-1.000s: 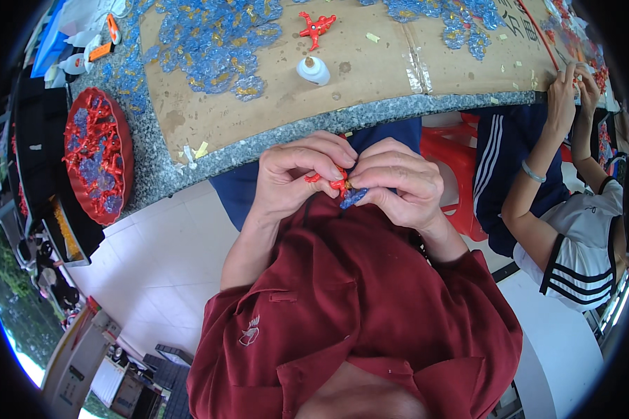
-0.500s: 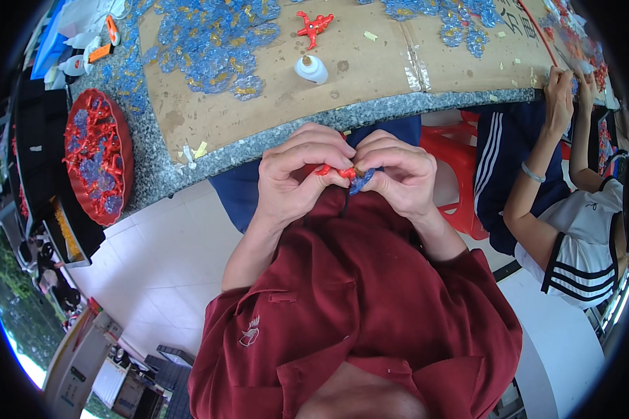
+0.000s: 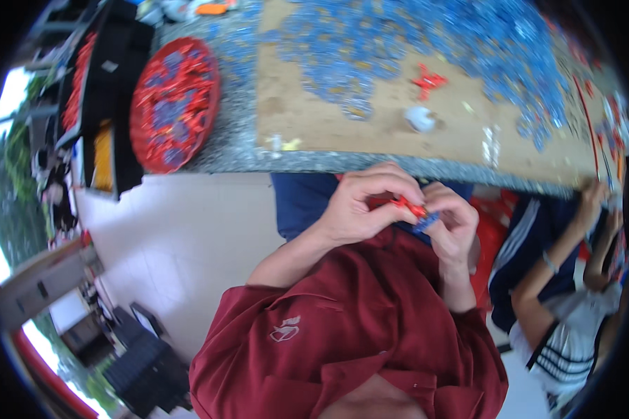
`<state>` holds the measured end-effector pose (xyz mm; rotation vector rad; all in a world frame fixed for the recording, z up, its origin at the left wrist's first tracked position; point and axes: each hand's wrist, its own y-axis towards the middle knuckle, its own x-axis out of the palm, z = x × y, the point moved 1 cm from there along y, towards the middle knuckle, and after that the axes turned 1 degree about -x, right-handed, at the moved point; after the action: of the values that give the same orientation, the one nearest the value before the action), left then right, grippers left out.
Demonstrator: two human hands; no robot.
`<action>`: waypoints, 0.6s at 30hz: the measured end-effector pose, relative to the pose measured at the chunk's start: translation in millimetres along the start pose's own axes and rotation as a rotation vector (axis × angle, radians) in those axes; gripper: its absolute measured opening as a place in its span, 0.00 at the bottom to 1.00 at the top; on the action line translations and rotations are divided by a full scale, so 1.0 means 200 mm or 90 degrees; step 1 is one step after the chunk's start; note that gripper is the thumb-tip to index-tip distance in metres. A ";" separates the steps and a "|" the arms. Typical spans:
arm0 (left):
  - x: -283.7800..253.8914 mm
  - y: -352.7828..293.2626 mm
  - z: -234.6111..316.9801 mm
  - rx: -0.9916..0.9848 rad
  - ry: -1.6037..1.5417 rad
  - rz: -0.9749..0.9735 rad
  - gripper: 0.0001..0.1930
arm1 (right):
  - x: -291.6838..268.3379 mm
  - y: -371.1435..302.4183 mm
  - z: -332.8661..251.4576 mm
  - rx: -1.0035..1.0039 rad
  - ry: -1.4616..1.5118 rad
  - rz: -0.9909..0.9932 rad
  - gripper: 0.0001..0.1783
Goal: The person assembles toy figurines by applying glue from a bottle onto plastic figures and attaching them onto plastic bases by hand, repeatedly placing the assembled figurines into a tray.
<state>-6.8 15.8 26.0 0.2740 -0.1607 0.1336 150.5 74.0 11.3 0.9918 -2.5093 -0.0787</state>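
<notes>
My left hand [image 3: 367, 206] pinches a small red plastic piece [image 3: 407, 205] just below the table's edge. My right hand [image 3: 453, 225] holds a small blue plastic piece [image 3: 425, 222] pressed up against the red one. Both hands meet close to my chest, above my dark red shirt [image 3: 342, 335]. Fingers cover most of both pieces.
A speckled stone table [image 3: 237, 150] carries a brown cardboard sheet [image 3: 314, 119] strewn with many blue pieces [image 3: 482, 49], a few red pieces [image 3: 428, 80] and a small white cap [image 3: 421, 119]. A round red tray [image 3: 173, 103] of parts sits left. Another person [image 3: 573, 279] works at right.
The view has swung, so the table now sits higher and tilted. My hands stay joined on the red and blue pieces, shifted slightly right and down in the picture.
</notes>
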 end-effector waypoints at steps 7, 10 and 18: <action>-0.29 -0.10 0.32 -0.027 0.231 0.187 0.14 | 0.04 0.12 -0.05 0.094 -0.169 0.040 0.16; -0.58 -0.13 0.51 0.053 0.485 0.411 0.10 | -0.03 0.15 -0.04 0.079 -0.264 0.110 0.12; -1.12 -0.10 0.63 -0.129 0.969 0.524 0.13 | -0.07 0.19 -0.05 0.047 -0.380 0.169 0.09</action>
<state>-240.1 -61.8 100.8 -0.1642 1.2409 1.0851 139.4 111.2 22.4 0.7255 -3.1877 -0.2318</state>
